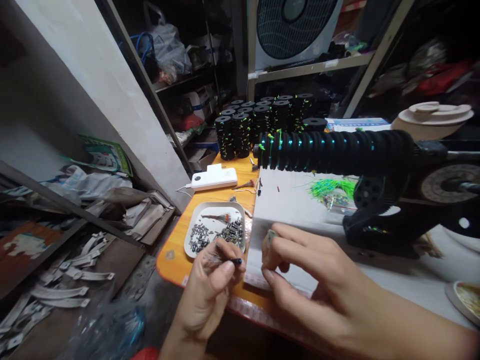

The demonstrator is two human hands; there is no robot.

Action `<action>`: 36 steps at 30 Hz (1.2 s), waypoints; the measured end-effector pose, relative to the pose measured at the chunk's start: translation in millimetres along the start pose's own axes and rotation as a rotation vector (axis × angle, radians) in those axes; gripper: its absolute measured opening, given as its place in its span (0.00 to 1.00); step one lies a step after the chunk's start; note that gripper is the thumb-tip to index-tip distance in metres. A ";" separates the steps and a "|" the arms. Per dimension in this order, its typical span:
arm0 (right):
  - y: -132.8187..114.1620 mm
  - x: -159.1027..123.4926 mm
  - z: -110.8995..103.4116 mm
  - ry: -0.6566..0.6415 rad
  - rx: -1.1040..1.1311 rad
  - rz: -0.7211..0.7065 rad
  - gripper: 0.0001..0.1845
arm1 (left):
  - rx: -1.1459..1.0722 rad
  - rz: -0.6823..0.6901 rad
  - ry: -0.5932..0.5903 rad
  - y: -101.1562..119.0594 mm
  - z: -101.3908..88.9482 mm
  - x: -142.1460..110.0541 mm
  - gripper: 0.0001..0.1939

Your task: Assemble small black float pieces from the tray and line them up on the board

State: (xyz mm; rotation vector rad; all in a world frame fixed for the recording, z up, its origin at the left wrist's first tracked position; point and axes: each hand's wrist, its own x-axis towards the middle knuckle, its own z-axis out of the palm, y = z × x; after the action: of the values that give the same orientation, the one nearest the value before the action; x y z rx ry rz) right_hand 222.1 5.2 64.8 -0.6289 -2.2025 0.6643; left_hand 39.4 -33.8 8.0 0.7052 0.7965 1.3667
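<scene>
My left hand [210, 287] is closed around a small dark rod with a blue tip [236, 261], pinched between thumb and fingers. My right hand [315, 272] is just to the right, thumb and index finger pressed together; what they pinch, if anything, is too small to make out. A greyish-green wrap [270, 235] sits on one of its fingers. Behind my left hand stands a white tray [188, 220] with many small dark metal-looking pieces and an orange-ended bundle of fine strands [221, 217].
A machine's horizontal shaft carries black ridged discs [322, 150] with green ties. Beneath it lie bright green strands [330, 188] on white paper [288, 200]. Black spools [242, 135] stand in stacks behind. A white power bank [215, 178] lies left, near the orange table's edge [168, 255].
</scene>
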 end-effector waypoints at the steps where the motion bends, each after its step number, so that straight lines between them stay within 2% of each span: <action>1: 0.0 -0.1 -0.3 -0.004 0.004 0.007 0.09 | -0.081 -0.028 0.007 -3.8 3.4 -1.2 0.11; 6: 2.0 0.6 -1.1 -0.019 0.036 0.013 0.08 | -0.212 -0.094 0.015 -10.2 11.8 -3.2 0.09; 23: -0.8 1.9 -2.5 -0.017 0.040 0.001 0.10 | -0.199 -0.084 0.033 -11.3 18.5 -6.1 0.09; 27: 5.6 -1.0 0.1 -0.030 -0.012 0.009 0.08 | 0.006 0.130 0.082 -16.2 16.4 -5.8 0.07; 30: 14.7 -2.9 2.6 -0.007 -0.037 -0.055 0.08 | 0.241 0.314 0.113 -20.7 10.9 -5.3 0.03; 33: 20.0 -3.0 3.0 0.021 0.002 -0.112 0.07 | 0.394 0.439 0.102 -22.5 6.9 -5.3 0.06; 36: 17.5 -1.3 -0.5 0.009 0.036 -0.086 0.07 | 0.503 0.569 0.083 -20.6 7.4 -5.4 0.10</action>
State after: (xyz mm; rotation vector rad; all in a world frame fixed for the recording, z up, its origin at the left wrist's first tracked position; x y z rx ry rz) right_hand 227.3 17.6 53.5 -0.5148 -2.1910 0.6537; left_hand 56.9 -40.8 -4.3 1.3505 1.0725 1.7252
